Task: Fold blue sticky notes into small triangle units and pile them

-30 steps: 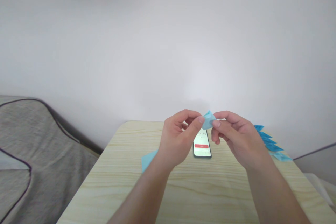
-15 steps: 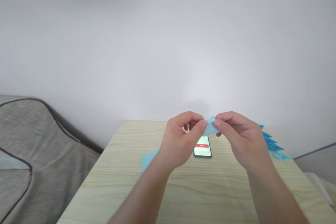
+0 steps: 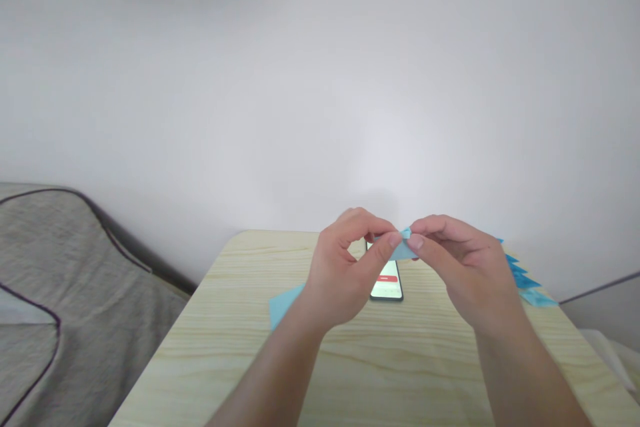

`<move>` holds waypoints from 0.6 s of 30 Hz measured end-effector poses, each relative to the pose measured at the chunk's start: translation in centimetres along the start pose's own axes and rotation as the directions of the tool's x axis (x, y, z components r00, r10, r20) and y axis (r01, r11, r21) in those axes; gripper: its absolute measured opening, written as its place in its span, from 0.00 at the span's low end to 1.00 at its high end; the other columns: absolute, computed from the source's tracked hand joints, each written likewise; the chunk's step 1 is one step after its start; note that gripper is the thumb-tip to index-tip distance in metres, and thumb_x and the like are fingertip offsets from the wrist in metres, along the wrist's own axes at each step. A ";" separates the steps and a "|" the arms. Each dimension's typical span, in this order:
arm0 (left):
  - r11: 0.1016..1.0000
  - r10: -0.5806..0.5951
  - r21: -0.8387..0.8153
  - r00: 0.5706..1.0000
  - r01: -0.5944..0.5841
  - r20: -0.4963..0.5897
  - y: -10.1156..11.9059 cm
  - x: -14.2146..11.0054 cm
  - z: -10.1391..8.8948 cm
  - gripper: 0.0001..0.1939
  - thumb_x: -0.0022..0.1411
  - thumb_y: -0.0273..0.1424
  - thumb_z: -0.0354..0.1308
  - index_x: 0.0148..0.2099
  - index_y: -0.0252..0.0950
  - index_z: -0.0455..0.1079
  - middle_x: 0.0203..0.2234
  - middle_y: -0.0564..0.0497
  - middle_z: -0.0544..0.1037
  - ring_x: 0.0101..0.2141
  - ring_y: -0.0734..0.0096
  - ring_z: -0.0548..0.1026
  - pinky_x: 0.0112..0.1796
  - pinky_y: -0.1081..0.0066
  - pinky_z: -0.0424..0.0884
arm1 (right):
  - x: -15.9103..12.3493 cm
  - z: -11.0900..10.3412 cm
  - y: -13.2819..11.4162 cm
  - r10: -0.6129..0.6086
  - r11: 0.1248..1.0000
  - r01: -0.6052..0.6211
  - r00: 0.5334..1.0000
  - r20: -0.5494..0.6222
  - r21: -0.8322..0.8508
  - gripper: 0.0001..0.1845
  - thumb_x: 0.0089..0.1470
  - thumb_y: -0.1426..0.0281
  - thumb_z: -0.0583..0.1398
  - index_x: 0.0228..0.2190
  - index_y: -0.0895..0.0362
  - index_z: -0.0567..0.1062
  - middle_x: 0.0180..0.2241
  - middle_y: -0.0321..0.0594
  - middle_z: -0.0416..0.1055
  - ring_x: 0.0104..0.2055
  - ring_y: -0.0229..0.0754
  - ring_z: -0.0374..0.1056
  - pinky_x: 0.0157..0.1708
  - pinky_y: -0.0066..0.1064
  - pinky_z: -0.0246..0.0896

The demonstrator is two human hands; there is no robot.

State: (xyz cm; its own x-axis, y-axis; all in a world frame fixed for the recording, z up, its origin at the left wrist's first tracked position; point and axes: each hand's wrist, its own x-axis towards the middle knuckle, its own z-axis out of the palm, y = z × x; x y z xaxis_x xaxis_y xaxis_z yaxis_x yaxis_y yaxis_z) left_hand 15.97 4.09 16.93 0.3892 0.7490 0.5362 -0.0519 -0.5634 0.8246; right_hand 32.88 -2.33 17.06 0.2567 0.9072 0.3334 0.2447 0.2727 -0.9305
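Between my two hands, above the table, is a small piece of light blue paper (image 3: 401, 252) with a folded upper edge. My left hand (image 3: 345, 267) pinches its left side between thumb and forefinger. On the right side, the thumb and forefinger of my right hand (image 3: 470, 270) pinch it too, the fingertips of both hands close together. Part of the paper is hidden behind the thumbs. Below the paper a phone (image 3: 387, 289) with a lit screen lies on the table, its upper part covered by my left hand and the paper.
Another light blue paper sheet (image 3: 283, 303) lies on the wood-grain table (image 3: 390, 367), partly under my left forearm. Several folded blue paper pieces (image 3: 523, 278) sit in a row at the right edge. Grey fabric (image 3: 100, 320) is at the left; a white wall (image 3: 320, 93) stands behind.
My fingertips have come closer together on the paper, the left hand shifting slightly right. The folded upper edge between the thumbs now shows as a smaller bit.
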 end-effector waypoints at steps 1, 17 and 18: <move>0.999 0.039 0.018 0.999 -0.039 -0.003 0.0 0.0 0.0 0.06 0.67 0.33 0.63 0.37 0.39 0.79 0.31 0.50 0.78 0.36 0.67 0.72 0.43 0.65 0.68 | -0.1 0.0 -0.1 -0.030 0.999 0.030 1.000 -0.005 -0.021 0.05 0.58 0.64 0.68 0.36 0.50 0.80 0.32 0.35 0.76 0.33 0.39 0.69 0.36 0.32 0.66; 0.968 0.205 0.127 0.975 -0.215 0.087 0.2 -0.1 -0.4 0.04 0.66 0.27 0.62 0.42 0.38 0.78 0.35 0.49 0.79 0.38 0.67 0.75 0.44 0.65 0.71 | -0.5 -0.4 -1.0 -0.199 0.947 0.199 0.980 0.026 -0.251 0.03 0.60 0.70 0.64 0.32 0.51 0.77 0.32 0.36 0.75 0.35 0.41 0.69 0.37 0.35 0.63; 0.970 0.197 0.127 0.977 -0.207 0.087 0.2 -0.1 -0.4 0.04 0.66 0.27 0.62 0.43 0.38 0.78 0.35 0.48 0.79 0.38 0.67 0.75 0.44 0.65 0.71 | -0.5 -0.5 -1.0 -0.174 0.954 0.176 0.984 0.028 -0.241 0.03 0.60 0.70 0.64 0.33 0.51 0.77 0.32 0.36 0.75 0.35 0.41 0.70 0.37 0.35 0.64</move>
State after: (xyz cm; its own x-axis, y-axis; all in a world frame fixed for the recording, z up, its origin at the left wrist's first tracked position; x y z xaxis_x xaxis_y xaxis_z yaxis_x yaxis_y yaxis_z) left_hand 15.52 4.00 17.13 0.4501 0.5900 0.6702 -0.0144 -0.7457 0.6661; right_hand 32.95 -3.23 17.94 0.1837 0.8544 0.4861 0.5042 0.3426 -0.7927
